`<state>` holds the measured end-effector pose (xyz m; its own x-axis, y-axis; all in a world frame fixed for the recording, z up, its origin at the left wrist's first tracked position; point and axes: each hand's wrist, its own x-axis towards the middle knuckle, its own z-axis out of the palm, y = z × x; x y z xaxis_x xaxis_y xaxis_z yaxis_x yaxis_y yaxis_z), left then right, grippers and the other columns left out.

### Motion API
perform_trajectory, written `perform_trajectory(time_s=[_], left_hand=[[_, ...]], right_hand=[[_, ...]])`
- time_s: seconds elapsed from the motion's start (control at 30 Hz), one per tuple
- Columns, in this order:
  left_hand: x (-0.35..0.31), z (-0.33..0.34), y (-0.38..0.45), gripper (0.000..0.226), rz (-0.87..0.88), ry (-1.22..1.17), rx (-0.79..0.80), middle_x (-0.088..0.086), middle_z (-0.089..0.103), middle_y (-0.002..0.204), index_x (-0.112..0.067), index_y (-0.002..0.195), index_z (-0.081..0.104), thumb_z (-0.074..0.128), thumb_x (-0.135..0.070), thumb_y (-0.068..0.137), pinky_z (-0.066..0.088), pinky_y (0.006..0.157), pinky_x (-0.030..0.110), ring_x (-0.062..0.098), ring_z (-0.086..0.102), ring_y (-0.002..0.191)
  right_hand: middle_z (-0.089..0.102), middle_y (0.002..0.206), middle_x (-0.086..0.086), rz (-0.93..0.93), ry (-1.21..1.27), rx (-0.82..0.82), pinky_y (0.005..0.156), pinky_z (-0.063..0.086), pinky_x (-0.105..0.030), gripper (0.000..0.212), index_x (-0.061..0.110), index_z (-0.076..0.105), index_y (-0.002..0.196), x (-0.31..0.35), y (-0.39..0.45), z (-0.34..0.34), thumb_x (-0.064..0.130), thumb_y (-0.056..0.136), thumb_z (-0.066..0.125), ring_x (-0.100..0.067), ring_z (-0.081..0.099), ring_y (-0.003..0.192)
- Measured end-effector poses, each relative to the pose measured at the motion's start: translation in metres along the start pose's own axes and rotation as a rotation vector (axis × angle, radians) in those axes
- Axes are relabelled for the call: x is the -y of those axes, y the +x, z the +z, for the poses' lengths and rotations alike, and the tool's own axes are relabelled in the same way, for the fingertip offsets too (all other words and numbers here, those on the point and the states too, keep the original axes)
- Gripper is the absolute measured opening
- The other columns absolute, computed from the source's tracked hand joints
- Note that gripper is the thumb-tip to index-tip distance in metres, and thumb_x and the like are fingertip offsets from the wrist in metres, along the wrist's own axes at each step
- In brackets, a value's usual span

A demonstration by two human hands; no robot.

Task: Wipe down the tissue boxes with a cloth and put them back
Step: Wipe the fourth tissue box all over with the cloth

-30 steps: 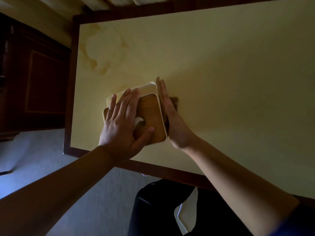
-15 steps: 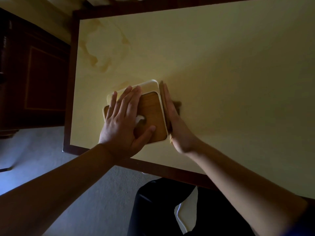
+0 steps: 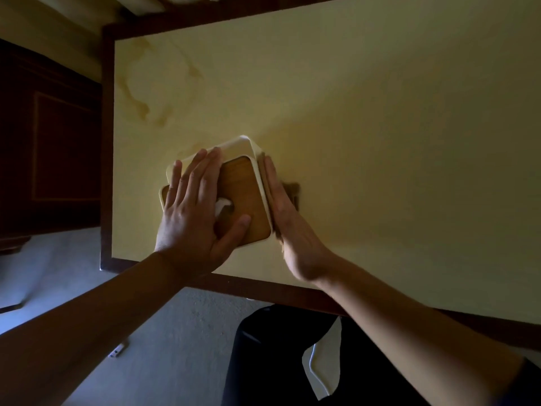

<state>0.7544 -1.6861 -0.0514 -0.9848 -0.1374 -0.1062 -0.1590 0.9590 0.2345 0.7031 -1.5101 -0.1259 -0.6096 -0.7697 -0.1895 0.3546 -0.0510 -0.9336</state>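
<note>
Cream tissue box [image 3: 248, 150] with wooden lid [image 3: 246, 194] near the yellow bench's [image 3: 380, 127] front left corner. Left hand [image 3: 193, 218] flat on the lid, fingers [image 3: 202, 171] straight, spread. Right hand [image 3: 292, 230] extended, pressing brown cloth [image 3: 292, 190] against the box's right side.

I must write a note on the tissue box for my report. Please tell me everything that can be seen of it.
The tissue box is square with rounded corners: cream walls, a brown wood-look lid and a white tissue poking from its centre opening. It stands on the yellow table near the front left corner. The left hand lies flat on the lid. The right hand presses a brown cloth against its right wall.
</note>
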Motion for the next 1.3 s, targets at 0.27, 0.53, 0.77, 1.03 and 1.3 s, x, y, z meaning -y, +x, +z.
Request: perform_trajectory(time_s=[0.27,0.53,0.77,1.03,1.3], left_hand=[[0.002,0.001,-0.001,0.093,0.074,0.018,0.023,0.014,0.031,0.166,0.001,0.16,0.025,0.05,-0.059,0.094,0.008,0.129,0.056,0.027,0.018,0.159],[0.001,-0.002,0.0,0.092,0.073,0.013,0.028,0.015,0.034,0.164,0.002,0.159,0.027,0.05,-0.06,0.094,0.008,0.129,0.056,0.028,0.02,0.158],[-0.001,0.0,-0.001,0.09,0.046,0.008,0.009,0.014,0.034,0.165,0.001,0.158,0.03,0.051,-0.059,0.093,0.009,0.129,0.053,0.028,0.022,0.158],[-0.002,0.001,0.001,0.094,0.037,0.03,0.011,0.017,0.034,0.164,0.001,0.159,0.026,0.048,-0.061,0.093,0.008,0.129,0.053,0.031,0.023,0.157],[0.002,0.0,0.001,0.094,0.045,0.025,0.024,0.016,0.034,0.164,0.001,0.159,0.026,0.051,-0.06,0.092,0.007,0.129,0.052,0.03,0.022,0.157]], right_hand=[[-0.005,0.177,0.012,0.009,0.039,-0.051,0.129,0.013,-0.063,0.078,0.029,-0.006,0.169,-0.01,-0.045,0.017,0.066,0.107,0.023,-0.019,0.0,0.164],[-0.009,0.177,0.003,-0.036,-0.156,-0.096,0.132,0.008,-0.053,0.051,0.05,-0.009,0.156,0.01,0.054,-0.007,0.032,0.117,0.018,-0.015,-0.004,0.164],[-0.01,0.177,-0.002,-0.065,-0.152,-0.045,0.133,0.004,-0.048,0.061,0.015,-0.004,0.167,0.019,0.064,-0.015,0.033,0.112,0.017,-0.012,-0.007,0.163],[0.001,0.177,0.006,0.095,0.05,-0.021,0.132,0.013,-0.053,0.091,0.016,0.008,0.169,0.0,-0.039,0.011,0.073,0.102,0.03,-0.023,0.001,0.164],[0.003,0.175,0.019,0.161,0.253,-0.026,0.129,0.027,-0.05,0.086,0.038,-0.002,0.168,0.013,-0.008,0.008,0.075,0.099,0.033,-0.006,0.013,0.161]])
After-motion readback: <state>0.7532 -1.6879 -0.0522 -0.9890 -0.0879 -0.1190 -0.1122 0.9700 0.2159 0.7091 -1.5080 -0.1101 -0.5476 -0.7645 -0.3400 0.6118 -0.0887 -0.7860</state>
